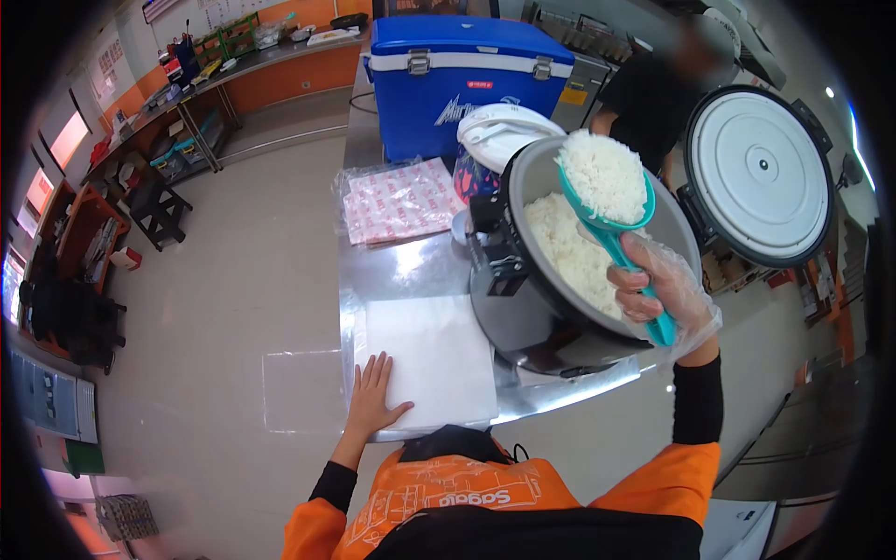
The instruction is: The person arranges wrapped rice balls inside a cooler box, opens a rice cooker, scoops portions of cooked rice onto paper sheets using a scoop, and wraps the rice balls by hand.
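orange sleeves [667, 478] | black cuffs [698, 403] | white line print [467, 495] | clear glove [700, 313] on right hand [661, 280]

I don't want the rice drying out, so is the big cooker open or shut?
Open: the cooker's lid is swung back, and rice shows inside the pot.

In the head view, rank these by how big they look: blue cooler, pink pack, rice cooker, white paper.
1. Rice cooker
2. Blue cooler
3. White paper
4. Pink pack

Rice [569, 238] in cooker [560, 327], paper [429, 359] left, cool box [467, 84] behind, apparently on table [411, 271]
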`<state>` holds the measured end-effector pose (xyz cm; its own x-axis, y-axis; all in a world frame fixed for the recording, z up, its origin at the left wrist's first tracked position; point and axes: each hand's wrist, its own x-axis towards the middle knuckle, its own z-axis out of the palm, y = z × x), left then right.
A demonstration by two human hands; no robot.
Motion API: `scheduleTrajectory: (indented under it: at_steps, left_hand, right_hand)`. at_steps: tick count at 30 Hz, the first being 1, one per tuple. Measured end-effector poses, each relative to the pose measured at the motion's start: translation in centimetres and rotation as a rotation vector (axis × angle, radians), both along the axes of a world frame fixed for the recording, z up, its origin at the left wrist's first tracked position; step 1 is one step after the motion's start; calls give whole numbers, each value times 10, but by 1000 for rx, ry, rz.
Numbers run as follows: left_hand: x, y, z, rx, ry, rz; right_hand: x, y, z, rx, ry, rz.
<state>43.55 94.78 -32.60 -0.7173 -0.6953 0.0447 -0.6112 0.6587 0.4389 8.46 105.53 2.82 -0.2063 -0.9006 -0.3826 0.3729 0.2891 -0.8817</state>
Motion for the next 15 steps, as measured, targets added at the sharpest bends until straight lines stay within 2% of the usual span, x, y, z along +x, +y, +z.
scheduleTrajectory:
  at_steps: [5, 7, 10, 13, 15]
  left_hand:
    - [14, -1, -9, -69, -54, -9]
    - [18, -3, -9, -72, -61, -6]
    - [24, -4, -16, -40, -41, 2]
    - [25, -3, -18, -12, 0, 21]
    - [26, -2, -17, 14, 49, 38]
  right_hand:
    - [75, 1, -36, -62, -217, 191]
    - [96, -2, -67, 86, -303, 233]
    - [116, -7, -144, 113, -404, 243]
    - [124, -14, -235, 113, -45, 152]
    - [127, -22, -307, -213, 804, -47]
